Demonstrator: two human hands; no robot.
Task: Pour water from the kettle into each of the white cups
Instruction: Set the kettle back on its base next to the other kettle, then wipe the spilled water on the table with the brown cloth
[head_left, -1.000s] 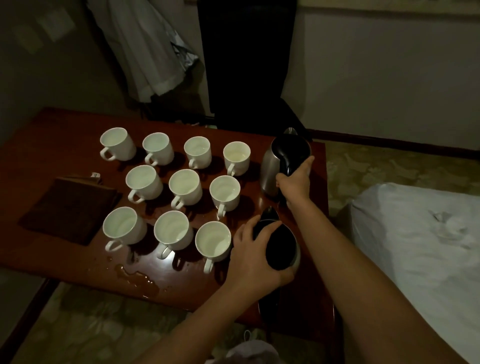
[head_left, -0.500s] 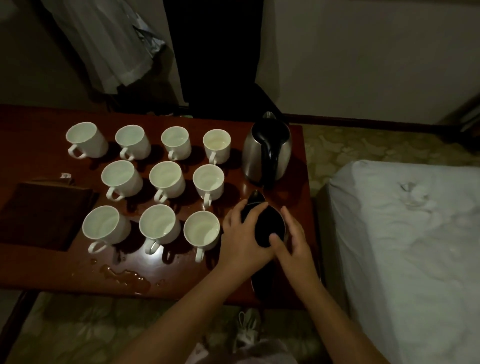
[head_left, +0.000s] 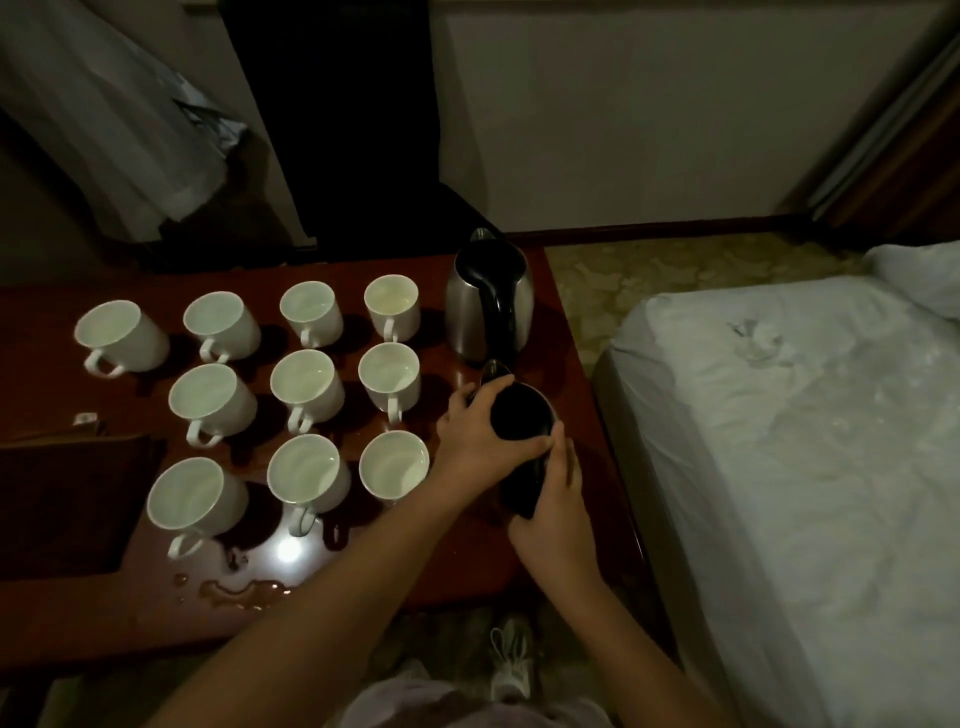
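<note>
Kettle (head_left: 519, 431) held in both hands.

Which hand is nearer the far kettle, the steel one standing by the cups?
Left. The left hand rests on the lid of the near kettle, just in front of the far steel kettle. The right hand grips the near kettle's handle, closer to the person.

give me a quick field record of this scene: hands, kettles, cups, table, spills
left hand: grips the lid end of the near kettle
right hand: holds the near kettle's black handle
far kettle: steel, upright on the table, untouched
white cups: ten, in rows of four, three, three, left of the kettles
table: dark red wood
spill: puddle near the front edge
dark cloth: on the table's left
bed: to the right of the table
</note>
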